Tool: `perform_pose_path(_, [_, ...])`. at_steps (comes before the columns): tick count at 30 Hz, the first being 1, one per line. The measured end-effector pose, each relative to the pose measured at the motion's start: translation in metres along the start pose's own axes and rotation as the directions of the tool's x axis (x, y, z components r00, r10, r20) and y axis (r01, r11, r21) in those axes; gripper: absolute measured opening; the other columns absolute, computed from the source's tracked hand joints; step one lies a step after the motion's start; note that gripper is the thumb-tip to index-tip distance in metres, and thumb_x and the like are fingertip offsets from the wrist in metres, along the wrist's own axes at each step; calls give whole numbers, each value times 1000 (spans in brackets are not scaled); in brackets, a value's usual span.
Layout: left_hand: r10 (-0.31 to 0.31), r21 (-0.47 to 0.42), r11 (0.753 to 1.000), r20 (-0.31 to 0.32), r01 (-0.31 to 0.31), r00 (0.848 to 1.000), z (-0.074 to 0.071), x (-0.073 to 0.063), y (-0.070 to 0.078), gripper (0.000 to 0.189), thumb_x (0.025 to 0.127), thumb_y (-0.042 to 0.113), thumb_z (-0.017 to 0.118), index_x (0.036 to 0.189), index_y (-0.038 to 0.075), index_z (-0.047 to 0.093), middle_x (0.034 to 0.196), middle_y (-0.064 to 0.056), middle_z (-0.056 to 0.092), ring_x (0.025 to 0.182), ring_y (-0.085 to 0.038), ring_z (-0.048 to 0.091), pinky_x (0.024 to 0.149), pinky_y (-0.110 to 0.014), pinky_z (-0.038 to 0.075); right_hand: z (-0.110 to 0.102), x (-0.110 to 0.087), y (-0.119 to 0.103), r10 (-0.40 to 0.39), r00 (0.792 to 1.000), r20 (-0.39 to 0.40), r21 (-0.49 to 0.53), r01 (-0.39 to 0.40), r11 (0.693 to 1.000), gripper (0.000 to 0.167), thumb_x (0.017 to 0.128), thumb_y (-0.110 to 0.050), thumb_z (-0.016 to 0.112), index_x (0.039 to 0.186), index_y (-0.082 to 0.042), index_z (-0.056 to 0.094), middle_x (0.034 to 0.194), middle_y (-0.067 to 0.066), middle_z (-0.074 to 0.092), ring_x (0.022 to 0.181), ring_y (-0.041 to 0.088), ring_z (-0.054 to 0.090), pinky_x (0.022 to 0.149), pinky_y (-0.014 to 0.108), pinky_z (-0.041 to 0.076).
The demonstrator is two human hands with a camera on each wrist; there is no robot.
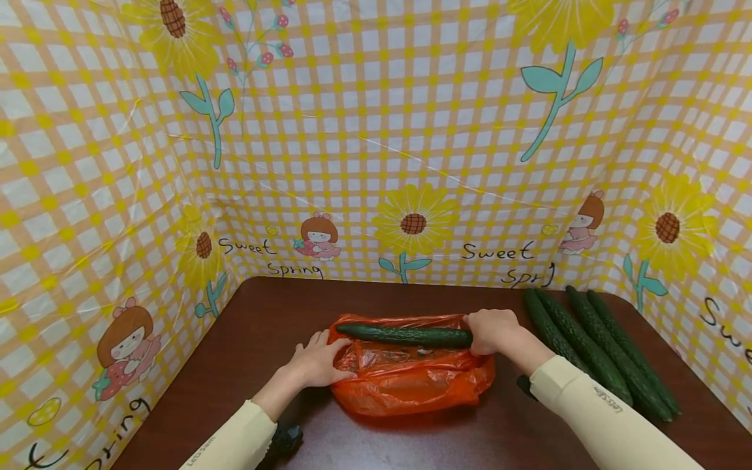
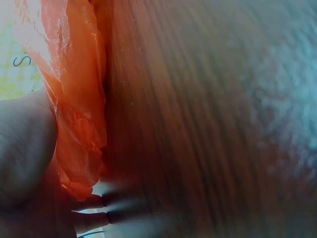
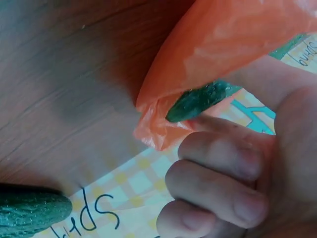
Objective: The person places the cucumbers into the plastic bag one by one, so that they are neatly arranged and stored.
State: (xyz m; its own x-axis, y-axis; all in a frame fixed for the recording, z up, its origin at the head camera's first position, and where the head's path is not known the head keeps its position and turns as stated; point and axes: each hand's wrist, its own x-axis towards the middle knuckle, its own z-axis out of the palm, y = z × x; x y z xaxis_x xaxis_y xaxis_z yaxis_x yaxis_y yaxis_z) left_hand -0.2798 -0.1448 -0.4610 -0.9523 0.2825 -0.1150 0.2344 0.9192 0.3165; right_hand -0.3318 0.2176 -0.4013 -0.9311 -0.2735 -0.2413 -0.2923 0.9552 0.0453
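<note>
An orange-red plastic bag (image 1: 405,391) lies on the table with its mouth spread. A long dark green cucumber (image 1: 405,335) lies across the mouth, along the far side. My right hand (image 1: 492,331) grips its right end; in the right wrist view, thumb and index finger hold the cucumber (image 3: 200,101) beside the bag's edge (image 3: 223,44), the other fingers curled. At the bag's left end rests my left hand (image 1: 314,362), thumb and fingers spread against the plastic. The left wrist view shows the palm beside the bag (image 2: 79,99) and extended fingertips (image 2: 91,218) past it.
Several more cucumbers (image 1: 611,352) lie side by side at the table's right, close to my right forearm. A checked, flower-printed cloth (image 1: 352,163) walls the dark wooden table (image 1: 282,300) at the back and both sides.
</note>
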Motion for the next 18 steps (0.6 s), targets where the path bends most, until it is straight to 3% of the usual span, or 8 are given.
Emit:
perform_pose_path(5, [-6,7,1000,10,6,1000,1,1,-1,72,87,57,71,148,26,51,161,-24,28,149,-44,26,109,-75,24,-1,-5,4,-5,1000,-21,-81,4,997,37,80,-34,82,101,-8,68,91,7,68,74,22,60,65,45,52])
perform_pose_path(12, [0,8,1000,15,0,1000,1,2,-2,72,86,58,72,148,28,51,161,-24,29,149,-44,26,109,-75,24,-2,-10,7,-23,999,-40,-198,15,980,43,79,-48,82,91,-10,68,76,2,64,65,19,59,61,42,52])
perform_pose_path(18, [2,16,1000,17,-2,1000,1,3,-2,73,86,59,72,149,29,50,161,-25,29,149,-45,26,108,-76,24,-2,-14,10,-29,998,-61,-182,17,983,49,78,-57,80,86,-11,65,69,1,57,60,18,56,58,39,49])
